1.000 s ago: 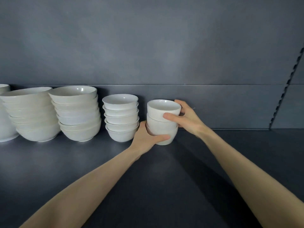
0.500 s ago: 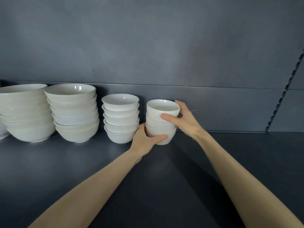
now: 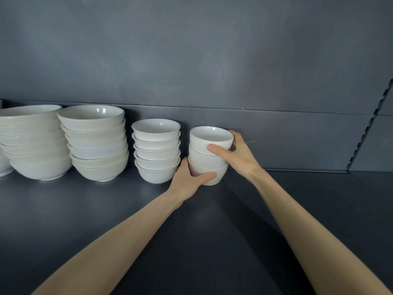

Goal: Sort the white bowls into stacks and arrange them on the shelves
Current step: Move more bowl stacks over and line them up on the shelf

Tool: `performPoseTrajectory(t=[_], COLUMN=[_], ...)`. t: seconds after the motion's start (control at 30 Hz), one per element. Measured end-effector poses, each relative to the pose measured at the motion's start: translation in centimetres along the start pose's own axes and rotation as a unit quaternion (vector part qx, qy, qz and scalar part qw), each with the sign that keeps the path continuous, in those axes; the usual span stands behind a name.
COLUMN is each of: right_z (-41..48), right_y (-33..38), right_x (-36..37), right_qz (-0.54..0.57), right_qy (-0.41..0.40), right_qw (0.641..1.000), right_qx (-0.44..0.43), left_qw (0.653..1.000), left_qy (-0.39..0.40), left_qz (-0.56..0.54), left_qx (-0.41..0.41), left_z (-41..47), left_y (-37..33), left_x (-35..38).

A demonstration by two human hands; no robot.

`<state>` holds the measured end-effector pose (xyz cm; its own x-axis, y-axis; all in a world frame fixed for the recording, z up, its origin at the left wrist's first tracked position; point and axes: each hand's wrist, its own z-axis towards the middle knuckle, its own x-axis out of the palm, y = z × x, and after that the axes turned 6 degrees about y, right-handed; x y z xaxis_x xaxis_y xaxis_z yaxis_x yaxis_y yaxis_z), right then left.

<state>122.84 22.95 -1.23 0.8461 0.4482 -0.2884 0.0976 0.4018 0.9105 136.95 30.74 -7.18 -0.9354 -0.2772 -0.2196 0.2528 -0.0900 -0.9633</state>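
A short stack of three small white bowls [image 3: 207, 160] stands on the dark shelf [image 3: 212, 231] near its back wall. My left hand [image 3: 189, 179] grips the bottom bowl from the left, thumb across its front. My right hand [image 3: 236, 155] holds the top bowl from the right, thumb on its front wall and fingers behind it. To the left stand a stack of several small bowls [image 3: 157, 150], a stack of several medium bowls [image 3: 95, 143] and a stack of several wide bowls [image 3: 34, 143].
The grey back wall [image 3: 276, 137] runs right behind the stacks. A slotted upright rail [image 3: 370, 128] stands at the right. The edge of another white dish [image 3: 3, 167] shows at the far left. Bare shelf lies in front of and to the right of the stacks.
Both hands keep the same grip on the three-bowl stack. The view has shifted slightly, and the stacks sit a little further right in the frame.
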Motion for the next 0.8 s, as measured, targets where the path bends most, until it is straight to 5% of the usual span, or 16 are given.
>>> performPoseTrajectory(t=[0.8], right_z=[-2.3], right_y=[2.2], right_x=[-1.1], right_qz=[-0.034], right_qy=[0.056], right_qw=[0.996], right_qx=[0.053], left_qw=[0.990], left_qy=[-0.026], left_qz=[0.117], left_qx=[-0.069], left_z=[-2.5], left_y=[-2.8], left_x=[0.2])
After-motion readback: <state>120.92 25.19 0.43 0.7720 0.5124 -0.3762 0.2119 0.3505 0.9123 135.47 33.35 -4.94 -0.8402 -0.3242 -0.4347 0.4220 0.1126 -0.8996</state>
